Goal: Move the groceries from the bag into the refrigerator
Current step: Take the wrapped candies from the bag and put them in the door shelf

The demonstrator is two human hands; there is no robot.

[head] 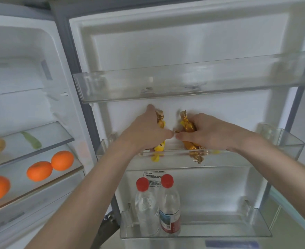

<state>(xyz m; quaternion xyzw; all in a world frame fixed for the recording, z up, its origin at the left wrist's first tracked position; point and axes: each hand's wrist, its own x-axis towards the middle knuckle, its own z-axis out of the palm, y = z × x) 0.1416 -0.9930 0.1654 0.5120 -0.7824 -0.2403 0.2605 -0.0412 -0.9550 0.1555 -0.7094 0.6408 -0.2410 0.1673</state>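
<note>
So the fridge door is open and the middle door bin (282, 150) is being loaded. A yellow-and-gold wrapped snack (160, 123) is gripped in the left hand (146, 130), and a gold wrapped snack (188, 125) is clutched in the right hand (207, 133), fingers curled around the packets on both sides. Both packets are held just above the bin's front rim, with their lower ends already dipping behind the clear plastic, so the step looks like the put-down part rather than the carrying part. The two hands nearly touch at the fingertips in the middle.

Next, the packets probably just need to be lowered the rest of the way and let go. Wrappers like that are slippery and floppy, so they may be best leaned against the back wall, or they'll slump.

Other stuff already put away: two red-capped water bottles (157, 205) in the lower door bin (238, 229), oranges (49, 166) on a glass shelf (69, 172) to the left. The top door bin (255, 78) looks unused. The bag isn't in view, so how much is left can't be told.
</note>
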